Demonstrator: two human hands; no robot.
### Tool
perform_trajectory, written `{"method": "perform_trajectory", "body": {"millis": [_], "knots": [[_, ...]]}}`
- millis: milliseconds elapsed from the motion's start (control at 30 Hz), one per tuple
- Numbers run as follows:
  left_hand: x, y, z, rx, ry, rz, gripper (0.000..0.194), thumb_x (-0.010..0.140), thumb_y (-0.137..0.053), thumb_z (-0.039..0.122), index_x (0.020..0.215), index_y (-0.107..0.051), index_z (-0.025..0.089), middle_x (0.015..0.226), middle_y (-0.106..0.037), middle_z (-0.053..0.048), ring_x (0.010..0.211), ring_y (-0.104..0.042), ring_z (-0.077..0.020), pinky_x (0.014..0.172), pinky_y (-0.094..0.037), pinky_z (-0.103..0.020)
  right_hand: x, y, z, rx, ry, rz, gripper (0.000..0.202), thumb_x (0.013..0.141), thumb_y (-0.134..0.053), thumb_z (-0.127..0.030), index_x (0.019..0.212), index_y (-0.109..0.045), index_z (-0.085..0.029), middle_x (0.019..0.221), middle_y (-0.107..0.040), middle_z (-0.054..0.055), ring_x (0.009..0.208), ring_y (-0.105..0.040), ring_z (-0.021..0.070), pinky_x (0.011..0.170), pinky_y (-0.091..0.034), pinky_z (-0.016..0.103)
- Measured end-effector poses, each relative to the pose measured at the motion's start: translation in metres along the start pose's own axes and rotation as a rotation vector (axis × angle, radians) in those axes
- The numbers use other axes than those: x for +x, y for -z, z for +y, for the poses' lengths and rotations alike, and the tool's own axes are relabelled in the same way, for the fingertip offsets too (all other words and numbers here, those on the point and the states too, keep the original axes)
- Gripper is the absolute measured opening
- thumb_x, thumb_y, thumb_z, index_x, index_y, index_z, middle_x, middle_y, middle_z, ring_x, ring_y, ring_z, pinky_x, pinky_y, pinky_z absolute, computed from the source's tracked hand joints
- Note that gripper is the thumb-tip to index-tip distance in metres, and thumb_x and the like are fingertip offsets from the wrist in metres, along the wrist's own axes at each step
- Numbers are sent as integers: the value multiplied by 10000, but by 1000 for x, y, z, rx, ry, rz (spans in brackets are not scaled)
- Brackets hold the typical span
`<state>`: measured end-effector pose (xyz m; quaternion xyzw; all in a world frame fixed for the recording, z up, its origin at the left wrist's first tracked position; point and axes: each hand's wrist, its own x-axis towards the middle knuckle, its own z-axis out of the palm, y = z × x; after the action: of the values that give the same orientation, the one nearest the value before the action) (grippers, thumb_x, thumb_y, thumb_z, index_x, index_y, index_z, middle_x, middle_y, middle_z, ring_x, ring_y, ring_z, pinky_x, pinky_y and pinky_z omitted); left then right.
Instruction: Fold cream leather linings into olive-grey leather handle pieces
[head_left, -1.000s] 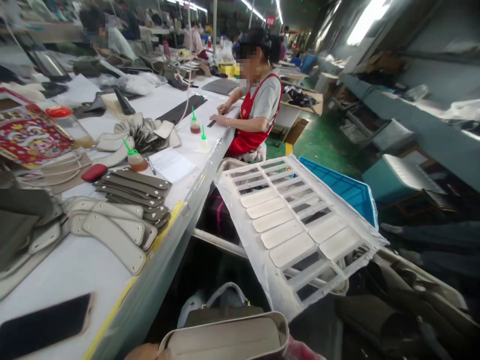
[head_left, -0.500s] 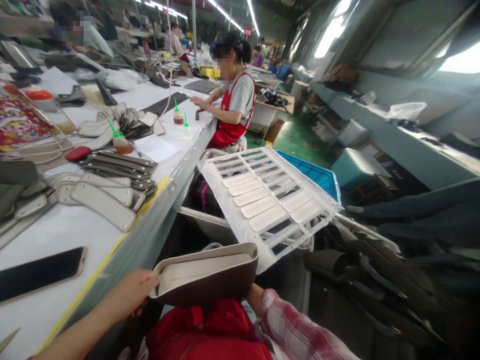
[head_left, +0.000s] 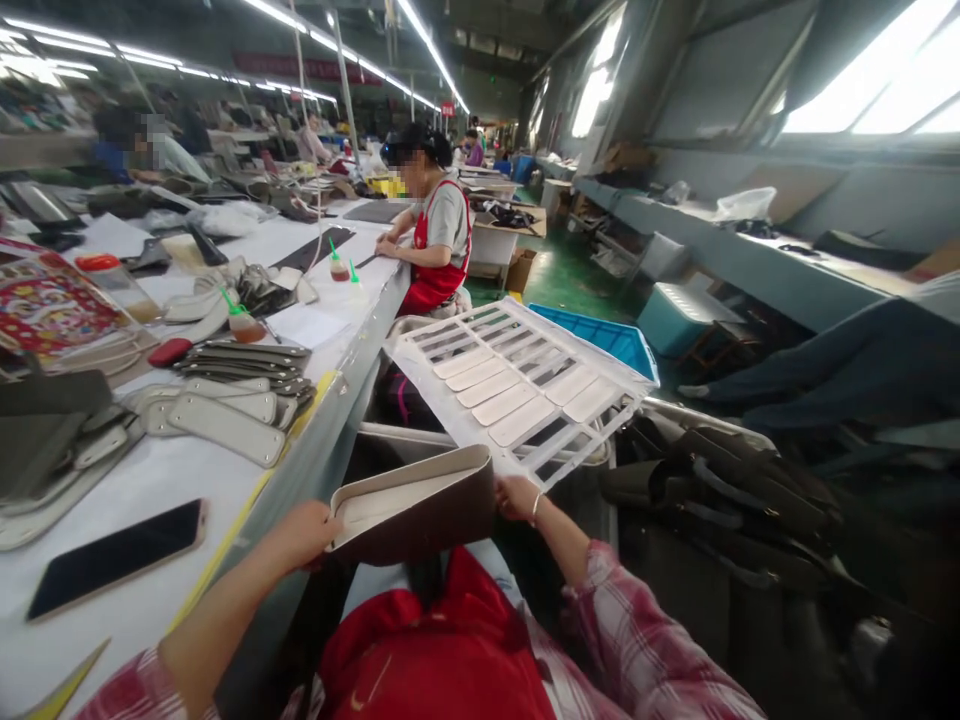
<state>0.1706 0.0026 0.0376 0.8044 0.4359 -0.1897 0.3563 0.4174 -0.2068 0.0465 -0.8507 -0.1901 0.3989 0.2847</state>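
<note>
A dark brown bag body [head_left: 420, 520] with a cream lining is held over my lap, its open side tilted up toward me. My left hand [head_left: 309, 532] pinches its left end, the thumb over the rim. At the opposite end my right hand [head_left: 517, 497] is closed on the edge, some fingers hidden behind it. Just beyond the bag body lies a white slotted rack [head_left: 517, 455] carrying several pale oblong pieces [head_left: 523, 420]. On the table to my left are pale riveted strips [head_left: 225, 425] and a stack of dark strips [head_left: 247, 365].
A phone [head_left: 120, 560] and yellow scissors [head_left: 71, 685] lie on the white table [head_left: 247, 480]. Glue bottles [head_left: 244, 322] stand farther along it. A co-worker in a red apron [head_left: 435, 240] works ahead. Dark bags [head_left: 735, 490] are heaped at right, and a blue crate [head_left: 592, 335] sits behind the rack.
The view has tilted up slightly. My right hand, formerly hidden behind the bag body, now shows at its right end. The bag body has shifted and its right end sits higher than its left.
</note>
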Motion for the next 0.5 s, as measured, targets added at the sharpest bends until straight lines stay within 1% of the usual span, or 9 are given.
{"method": "perform_trajectory", "body": {"millis": [67,100,167,200,267,300,367,433,500], "knots": [[3,-1,-4,9,-10,-10,221,731,-385,257,547,-463,162,466,-530,-26,426,-570,-167,391,-419,-231,7,15,-1,7,15,-43,463,927,-288,-483,953,-558,-108,744,-608,32,518,-557,78,484,-468,208],[3,-1,-5,14,-11,-11,218,728,-390,257,550,-469,161,469,-534,-29,429,-573,-168,395,-421,-230,8,21,-6,-23,50,-65,495,902,-306,-533,939,-564,-112,728,-618,37,494,-559,82,459,-456,203],[3,0,-6,29,-6,-2,213,722,-396,259,556,-481,156,486,-552,-41,425,-574,-167,391,-413,-227,8,28,-19,-192,121,-114,518,812,-439,-602,890,-586,-112,686,-637,50,474,-573,113,430,-442,212],[2,1,-5,39,-2,8,215,721,-395,261,559,-487,154,497,-562,-49,423,-574,-166,389,-407,-225,7,30,-27,-309,133,-145,520,773,-498,-605,851,-598,-101,651,-641,63,466,-579,132,424,-439,222],[0,3,-4,61,-2,31,222,724,-396,271,566,-497,151,526,-587,-64,432,-577,-160,398,-399,-218,5,31,-43,-506,106,-208,521,752,-530,-586,786,-609,-72,585,-637,94,450,-586,163,421,-442,242],[-1,4,-3,73,-6,40,226,724,-400,278,567,-500,150,540,-598,-70,437,-578,-158,404,-395,-216,4,31,-49,-534,78,-249,521,765,-515,-574,794,-608,-63,585,-642,106,452,-592,171,426,-451,249],[-2,6,-1,96,-13,48,233,717,-410,290,559,-508,149,550,-609,-78,446,-578,-161,418,-391,-222,6,33,-59,-453,36,-321,531,809,-451,-563,892,-587,-57,647,-667,123,472,-609,169,437,-472,253],[-2,7,1,114,-10,41,238,707,-419,292,549,-522,149,533,-606,-83,454,-578,-173,436,-393,-235,12,36,-64,-364,3,-347,524,841,-409,-542,998,-543,-61,716,-684,128,481,-616,156,440,-482,246],[-1,7,2,127,-3,32,244,705,-417,289,545,-537,149,520,-604,-85,476,-587,-183,465,-405,-245,17,36,-67,-368,-41,-356,476,845,-447,-480,985,-543,-36,696,-681,138,457,-607,155,422,-478,244]]}}
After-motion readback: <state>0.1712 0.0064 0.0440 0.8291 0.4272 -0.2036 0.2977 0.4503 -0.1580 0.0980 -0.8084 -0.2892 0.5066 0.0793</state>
